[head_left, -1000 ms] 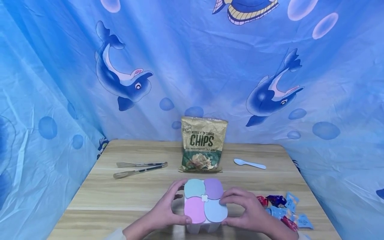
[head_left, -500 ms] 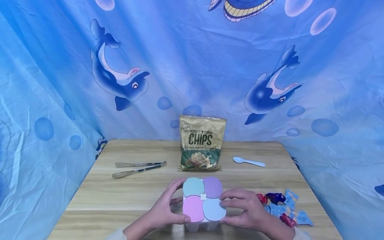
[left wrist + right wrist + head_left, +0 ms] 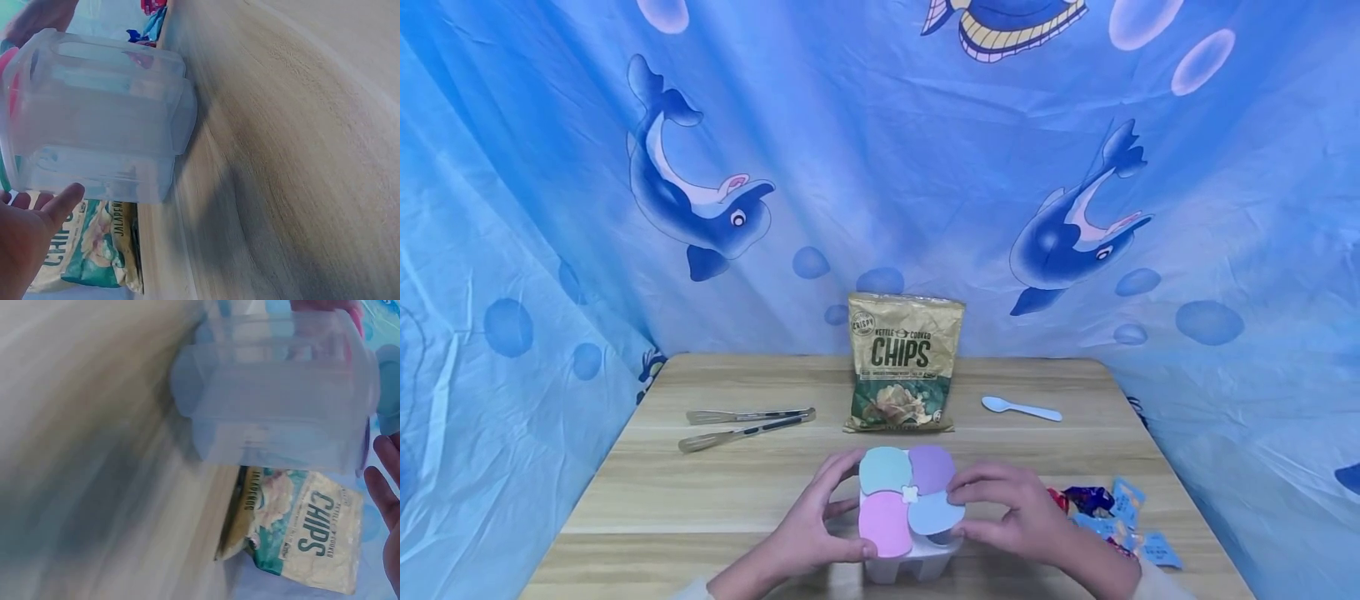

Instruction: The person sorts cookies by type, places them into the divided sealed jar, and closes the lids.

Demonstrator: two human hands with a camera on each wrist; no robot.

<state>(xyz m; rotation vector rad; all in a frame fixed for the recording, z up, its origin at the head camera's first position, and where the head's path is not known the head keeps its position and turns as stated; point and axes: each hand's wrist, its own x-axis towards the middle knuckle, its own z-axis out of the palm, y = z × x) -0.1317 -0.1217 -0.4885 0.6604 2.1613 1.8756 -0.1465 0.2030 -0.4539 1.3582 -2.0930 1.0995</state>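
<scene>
A clear whitish plastic container [image 3: 886,572] with four petal-shaped lids stands at the table's front. Mint, purple and pink lids [image 3: 886,523] lie flat around a small white flower knob [image 3: 910,495]. The light-blue lid [image 3: 934,513] is raised at its front, with a dark gap below it. My left hand [image 3: 812,527] grips the container's left side, thumb at the front corner. My right hand [image 3: 1015,510] pinches the light-blue lid between fingers and thumb. In the right wrist view this lid [image 3: 389,381] stands away from the container's top; the container walls [image 3: 100,112] look see-through.
A chips bag [image 3: 902,362] stands upright behind the container. Metal tongs [image 3: 748,427] lie at the left, a pale spoon [image 3: 1022,408] at the right. Several wrapped sweets [image 3: 1093,500] lie beside my right forearm. A blue dolphin-print curtain [image 3: 880,167] surrounds the table.
The light-blue lid, flat before, is now tilted up at its front edge by my right hand. My left hand keeps its hold on the container.
</scene>
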